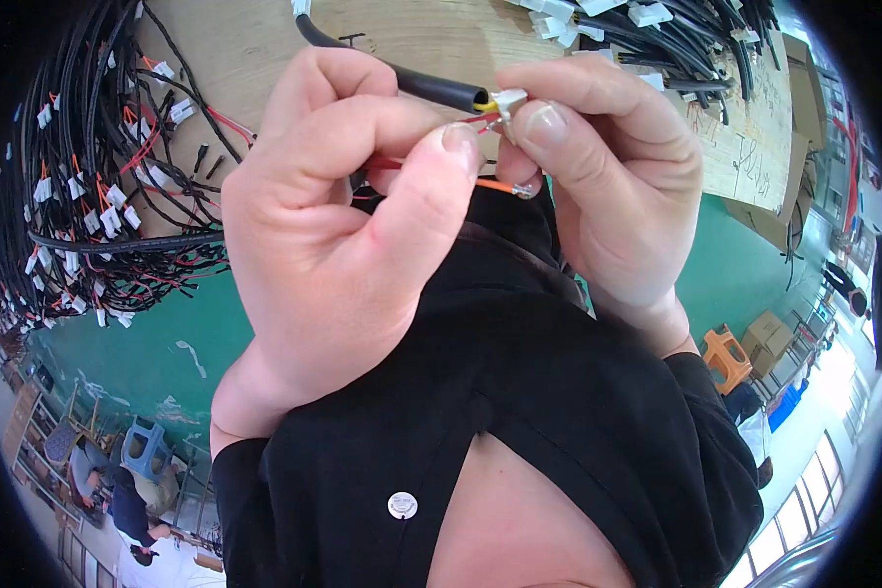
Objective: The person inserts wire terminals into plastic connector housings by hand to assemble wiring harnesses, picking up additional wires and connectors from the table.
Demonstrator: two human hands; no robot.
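Close together above the table edge, both my hands work at the end of a black sheathed cable (pixel 441 90). My left hand (pixel 333 206) is closed, with thumb and forefinger pinching a thin red wire (pixel 483 119). Between the thumb and fingertips of my right hand (pixel 617 167) is a small white plastic connector (pixel 507 101), partly covered by the thumb. A yellow wire (pixel 486 108) runs from the cable's open end to the connector. Below, an orange wire (pixel 500 185) with a bare metal terminal at its tip sticks out past my left thumb.
A large heap of black cables (pixel 78 186) with white connectors lies left on the wooden table (pixel 235 39). More black cables (pixel 676 59) with white ends lie at the far right. Cardboard boxes (pixel 799 98), an orange stool (pixel 725 358) and a blue stool (pixel 147 448) stand around; people sit at lower left.
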